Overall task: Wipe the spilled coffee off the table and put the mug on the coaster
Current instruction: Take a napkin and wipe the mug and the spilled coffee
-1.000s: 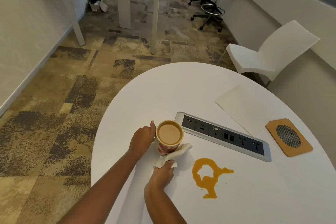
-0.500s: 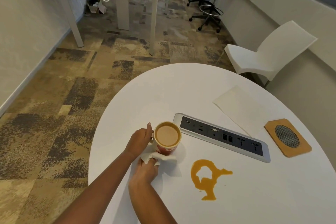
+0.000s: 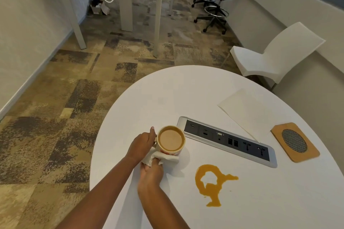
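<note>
On table (image 3: 167, 98) — one mug (image 3: 170, 140), one coaster (image 3: 295, 142)

Of the person, only the two arms are seen, from the lower edge of the picture up to the hands. The left forearm (image 3: 104, 193) and the right forearm (image 3: 160, 208) are bare along all the length that shows. Both are slender and become narrower toward the wrist. The wrists are bare as well. The left hand (image 3: 142, 144) and the right hand (image 3: 151, 173) are bare too. On the left thumb, a short, pale nail (image 3: 152, 127) shows. What is worn higher on the arms cannot be told, because the picture ends there.
</note>
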`<state>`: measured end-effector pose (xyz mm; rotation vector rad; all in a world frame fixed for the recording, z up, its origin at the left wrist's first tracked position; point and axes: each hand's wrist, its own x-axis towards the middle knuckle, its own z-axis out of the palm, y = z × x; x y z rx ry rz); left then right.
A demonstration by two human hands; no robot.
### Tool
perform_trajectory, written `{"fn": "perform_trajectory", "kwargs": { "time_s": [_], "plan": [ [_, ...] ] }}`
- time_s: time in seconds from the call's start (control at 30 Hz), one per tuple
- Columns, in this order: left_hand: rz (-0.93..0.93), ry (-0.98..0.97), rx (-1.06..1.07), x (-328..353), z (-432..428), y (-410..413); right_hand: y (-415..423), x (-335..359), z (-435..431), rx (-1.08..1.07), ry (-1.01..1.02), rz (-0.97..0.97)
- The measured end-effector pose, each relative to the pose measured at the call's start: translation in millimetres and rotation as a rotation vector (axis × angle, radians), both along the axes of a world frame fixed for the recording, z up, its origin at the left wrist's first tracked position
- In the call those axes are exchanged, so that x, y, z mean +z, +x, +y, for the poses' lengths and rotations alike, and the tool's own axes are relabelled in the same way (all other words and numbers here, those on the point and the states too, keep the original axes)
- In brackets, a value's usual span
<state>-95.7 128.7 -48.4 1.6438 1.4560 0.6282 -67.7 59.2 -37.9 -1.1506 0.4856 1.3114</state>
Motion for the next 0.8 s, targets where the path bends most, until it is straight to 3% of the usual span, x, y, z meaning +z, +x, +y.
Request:
{"fn": "perform_trajectory", "kwargs": {
  "time_s": [0.23,0.5,0.8],
  "plan": [
    [0.029,-0.014,-0.005,1,1,-1,17,26,-8,0.043,0.081,0.122],
    [0.027,-0.016,0.018,3,-2,0,36,33,-21,0.024,0.066,0.114],
    [0.013,0.007,0.024,3,-3,1,83,28,-23,0.081,0.029,-0.046]
  ]
}}
